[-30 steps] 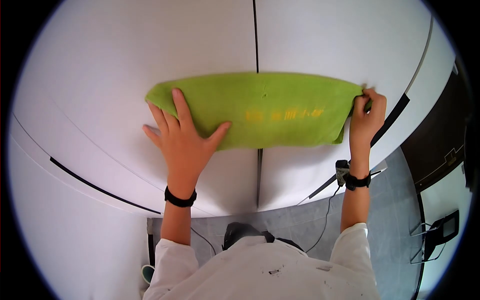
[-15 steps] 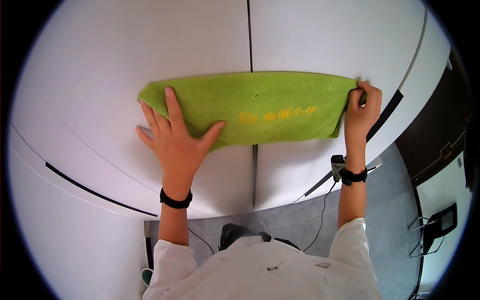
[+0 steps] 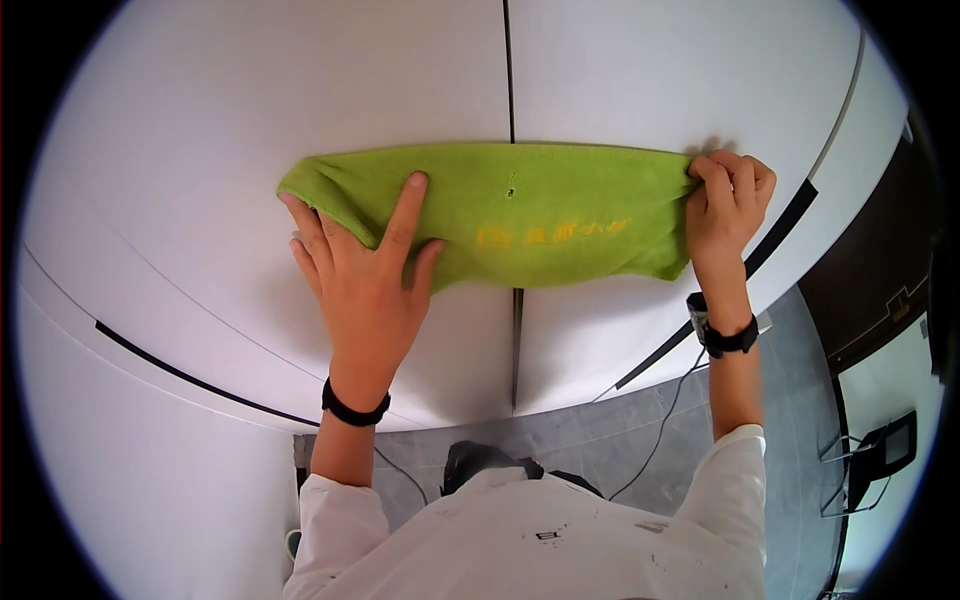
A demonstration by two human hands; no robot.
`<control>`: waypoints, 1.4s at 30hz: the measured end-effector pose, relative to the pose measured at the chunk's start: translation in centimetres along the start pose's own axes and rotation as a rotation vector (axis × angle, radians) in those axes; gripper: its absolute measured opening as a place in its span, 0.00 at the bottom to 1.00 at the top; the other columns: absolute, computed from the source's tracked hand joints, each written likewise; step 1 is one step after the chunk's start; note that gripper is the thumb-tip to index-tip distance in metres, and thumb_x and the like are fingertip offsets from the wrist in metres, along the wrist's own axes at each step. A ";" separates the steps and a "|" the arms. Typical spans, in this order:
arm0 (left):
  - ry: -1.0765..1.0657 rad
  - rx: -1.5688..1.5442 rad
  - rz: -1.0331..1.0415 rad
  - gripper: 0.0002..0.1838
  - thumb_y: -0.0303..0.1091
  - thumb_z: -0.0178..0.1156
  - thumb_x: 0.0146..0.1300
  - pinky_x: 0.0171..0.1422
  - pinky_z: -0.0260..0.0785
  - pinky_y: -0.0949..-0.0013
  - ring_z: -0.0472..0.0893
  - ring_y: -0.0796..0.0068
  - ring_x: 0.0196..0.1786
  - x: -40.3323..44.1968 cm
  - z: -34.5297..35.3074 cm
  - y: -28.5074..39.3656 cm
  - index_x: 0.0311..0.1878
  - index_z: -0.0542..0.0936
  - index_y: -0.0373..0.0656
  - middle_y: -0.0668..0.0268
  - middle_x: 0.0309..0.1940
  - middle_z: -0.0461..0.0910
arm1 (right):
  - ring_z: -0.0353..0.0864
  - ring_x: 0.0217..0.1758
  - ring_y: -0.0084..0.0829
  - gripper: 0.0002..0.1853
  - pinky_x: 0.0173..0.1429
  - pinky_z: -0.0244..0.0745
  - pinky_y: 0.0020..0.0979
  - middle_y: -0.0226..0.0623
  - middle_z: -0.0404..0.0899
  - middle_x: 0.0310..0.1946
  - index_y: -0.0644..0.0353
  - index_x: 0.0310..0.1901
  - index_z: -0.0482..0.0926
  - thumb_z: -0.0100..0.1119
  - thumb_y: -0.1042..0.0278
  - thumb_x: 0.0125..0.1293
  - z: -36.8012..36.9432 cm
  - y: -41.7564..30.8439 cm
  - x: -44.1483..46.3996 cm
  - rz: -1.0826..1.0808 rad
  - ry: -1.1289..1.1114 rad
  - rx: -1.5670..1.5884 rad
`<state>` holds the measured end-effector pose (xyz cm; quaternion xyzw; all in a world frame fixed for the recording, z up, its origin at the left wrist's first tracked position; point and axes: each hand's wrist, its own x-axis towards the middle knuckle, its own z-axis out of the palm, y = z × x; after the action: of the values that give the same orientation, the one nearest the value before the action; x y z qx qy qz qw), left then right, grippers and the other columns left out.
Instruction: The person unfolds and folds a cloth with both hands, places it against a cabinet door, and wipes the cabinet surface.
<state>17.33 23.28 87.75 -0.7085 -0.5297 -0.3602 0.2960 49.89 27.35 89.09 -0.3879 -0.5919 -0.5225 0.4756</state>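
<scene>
A green towel (image 3: 560, 190) with yellow lettering and a small hole lies stretched flat across white cabinet doors (image 3: 620, 80). My left hand (image 3: 365, 285) rests on its left part with fingers outstretched; the index finger lies on top of the fabric, while other fingertips go under the folded left end. At the upper right corner, my right hand (image 3: 730, 205) is closed, pinching the towel's edge between bent fingers. The towel spans the dark vertical gap between two doors. Its lower edge hangs a little slack.
Black handle strips (image 3: 780, 235) run along the doors at right and lower left. Below is a grey tiled floor (image 3: 600, 455) with a thin cable (image 3: 665, 430) from a device at my right wrist. A black chair (image 3: 880, 450) stands at far right.
My left index finger has slid right along the towel, and the left fold has grown larger. My right hand has curled more at the corner, its wrist shifting slightly right.
</scene>
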 end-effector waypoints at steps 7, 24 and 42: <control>0.148 -0.246 -0.132 0.33 0.54 0.65 0.54 0.65 0.40 0.30 0.41 0.29 0.72 0.5 0.8 2.4 0.61 0.70 0.52 0.34 0.65 0.54 | 0.58 0.68 0.61 0.37 0.67 0.58 0.47 0.60 0.61 0.64 0.76 0.60 0.65 0.61 0.50 0.60 -4.8 -7.7 0.0 0.284 -0.548 -0.178; 0.370 -0.421 -0.423 0.35 0.56 0.71 0.47 0.68 0.29 0.32 0.28 0.33 0.73 2.7 3.3 5.1 0.48 0.68 0.40 0.26 0.66 0.37 | 0.34 0.77 0.52 0.50 0.75 0.42 0.45 0.60 0.40 0.72 0.62 0.71 0.50 0.71 0.53 0.53 -0.9 -10.5 2.7 0.860 -0.194 0.382; 0.420 -0.401 -0.289 0.30 0.50 0.70 0.49 0.64 0.33 0.28 0.32 0.32 0.72 2.8 4.2 5.1 0.47 0.69 0.43 0.29 0.66 0.41 | 0.41 0.74 0.64 0.18 0.71 0.44 0.55 0.62 0.47 0.70 0.59 0.41 0.75 0.71 0.60 0.54 0.8 -9.3 0.1 0.610 0.023 0.410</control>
<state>23.54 26.81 87.53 -0.5803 -0.4707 -0.6341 0.1989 40.88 26.72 86.90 -0.4372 -0.5359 -0.2314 0.6842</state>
